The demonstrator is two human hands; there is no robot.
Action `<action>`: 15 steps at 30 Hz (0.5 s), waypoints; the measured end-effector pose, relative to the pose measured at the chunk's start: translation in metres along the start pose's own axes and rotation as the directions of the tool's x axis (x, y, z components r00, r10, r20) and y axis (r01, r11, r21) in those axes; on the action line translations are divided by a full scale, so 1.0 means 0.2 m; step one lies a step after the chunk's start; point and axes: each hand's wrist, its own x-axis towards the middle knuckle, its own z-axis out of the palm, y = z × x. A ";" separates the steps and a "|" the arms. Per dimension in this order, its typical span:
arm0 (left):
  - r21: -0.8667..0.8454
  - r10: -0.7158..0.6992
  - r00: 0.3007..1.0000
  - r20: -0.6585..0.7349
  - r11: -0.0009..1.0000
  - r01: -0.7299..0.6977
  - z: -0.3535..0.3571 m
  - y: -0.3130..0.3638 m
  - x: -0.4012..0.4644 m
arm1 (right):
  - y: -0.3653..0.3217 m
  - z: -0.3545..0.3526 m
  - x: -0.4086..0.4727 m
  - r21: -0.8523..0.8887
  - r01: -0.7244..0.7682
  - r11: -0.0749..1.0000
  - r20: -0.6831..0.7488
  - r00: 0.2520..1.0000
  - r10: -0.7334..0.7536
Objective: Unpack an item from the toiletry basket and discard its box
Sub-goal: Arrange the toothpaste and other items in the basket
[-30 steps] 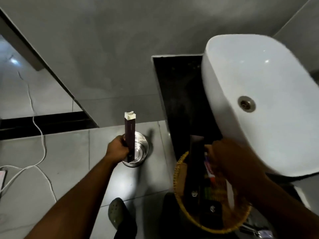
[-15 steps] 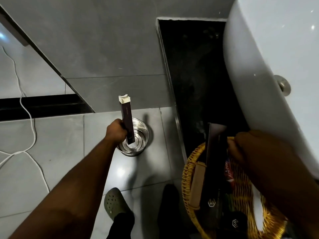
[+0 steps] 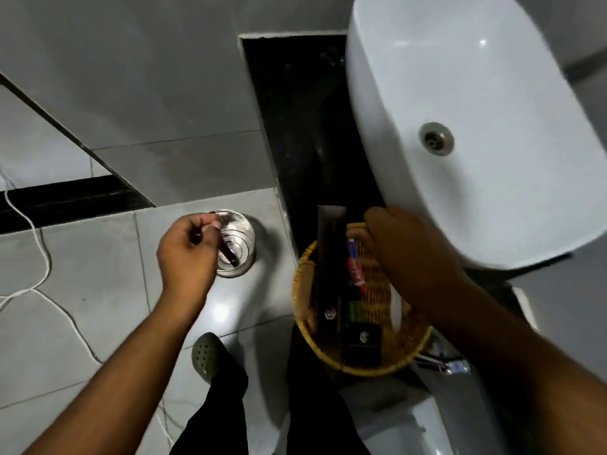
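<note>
Dropping the box (image 3: 230,249) cleanly is the job in hand, and to my eye it is almost done: the slim dark carton stands tilted inside the small steel bin (image 3: 241,257) on the tiled floor (image 3: 92,264), its lower end near the bin's bottom. To finish well, I would let it fall only once its whole length is inside the rim, so it neither tips the light bin nor lands on the tiles. The left hand (image 3: 189,257) hovers over the bin's near edge, fingers (image 3: 213,223) loosely curled and pinched close at the carton's top — whether they grip it or have just let go, I cannot tell. The right hand (image 3: 407,251) rests on the far rim of the wicker basket (image 3: 331,359), below the white basin (image 3: 460,93), fingers curled down out of sight, so its hold is unclear too. In the basket lie 1 long dark box (image 3: 330,274) and a red tube (image 3: 356,270) — more to unpack.
</note>
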 end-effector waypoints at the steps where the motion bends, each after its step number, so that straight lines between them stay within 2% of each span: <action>1: -0.038 0.067 0.997 0.047 0.997 -0.065 -0.01 0.13 -0.14 | 0.00 -0.02 -0.01 0.034 -0.017 0.999 0.002 1.000 0.016; 3: -0.070 0.144 0.957 0.252 0.989 -0.131 0.03 0.35 -0.41 | 0.04 -0.08 -0.04 0.057 0.010 0.998 0.015 1.000 -0.010; 4: -0.074 0.138 0.913 0.384 0.990 -0.119 0.06 0.43 -0.51 | 0.05 -0.11 -0.05 0.085 0.025 0.996 0.025 0.999 -0.027; 6: -0.019 0.033 0.774 0.632 0.999 -0.028 0.16 0.52 -0.63 | 0.07 -0.15 -0.06 0.189 0.000 0.982 0.036 0.999 -0.007; 8: 0.082 -0.088 0.613 0.785 0.996 0.038 0.24 0.56 -0.67 | 0.08 -0.18 -0.07 0.270 -0.029 0.963 0.028 0.999 0.022; 10: 0.141 -0.138 0.481 0.866 0.990 0.029 0.30 0.55 -0.65 | 0.10 -0.19 -0.09 0.328 -0.034 0.944 0.026 0.999 0.027; 11: 0.152 -0.141 0.438 0.888 0.988 0.010 0.32 0.54 -0.64 | 0.10 -0.18 -0.11 0.349 -0.030 0.937 0.024 0.999 0.023; 13: 0.151 -0.135 0.400 0.907 0.988 -0.010 0.35 0.54 -0.64 | 0.10 -0.16 -0.14 0.352 -0.012 0.936 0.015 1.000 0.007; 15: 0.137 -0.135 0.398 0.908 0.990 0.023 0.38 0.53 -0.65 | 0.09 -0.14 -0.17 0.298 0.047 0.953 0.013 0.998 -0.053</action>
